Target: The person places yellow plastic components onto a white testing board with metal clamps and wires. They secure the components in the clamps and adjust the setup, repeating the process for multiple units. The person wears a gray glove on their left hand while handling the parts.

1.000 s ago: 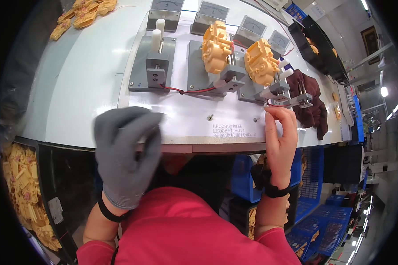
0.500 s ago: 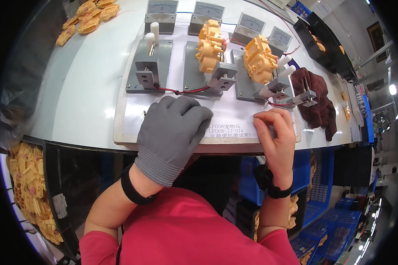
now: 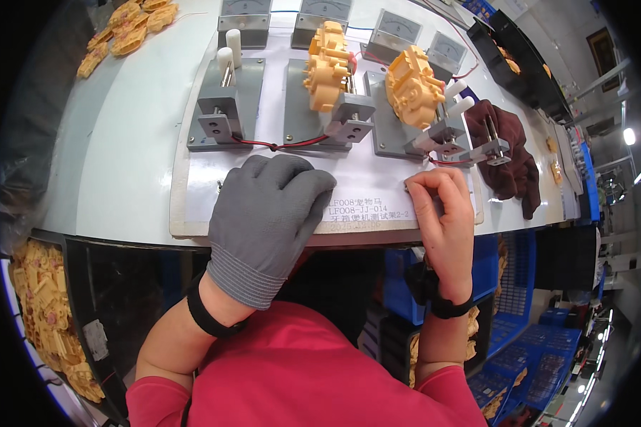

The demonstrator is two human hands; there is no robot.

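My left hand (image 3: 267, 203), in a grey knitted glove, rests on the front part of a white board (image 3: 278, 226) with its fingers curled under. Its fingertips point away from me, and what they hold, if anything, is hidden. My right hand (image 3: 445, 213) is bare, thumb and fingers bent together at the board's right front, with nothing visible between them. Beyond the hands stand grey test fixtures with white-capped levers. One yellow plastic gearbox (image 3: 326, 67) sits upright on the middle fixture (image 3: 299, 128), another yellow gearbox (image 3: 413, 89) on the right fixture (image 3: 392, 142). The left fixture (image 3: 249, 82) carries none.
Several analog meters (image 3: 399, 32) line the back, with red and blue wires. A brown cloth (image 3: 502, 171) lies at the right. Yellow parts (image 3: 132, 28) are piled at the far left. Bins of yellow parts (image 3: 46, 299) and blue crates (image 3: 513, 299) stand below the bench edge.
The whole view has shifted slightly, so the bench things appear a little farther left and up. Both hands keep nearly the same pose, and the gearboxes stay on their fixtures.
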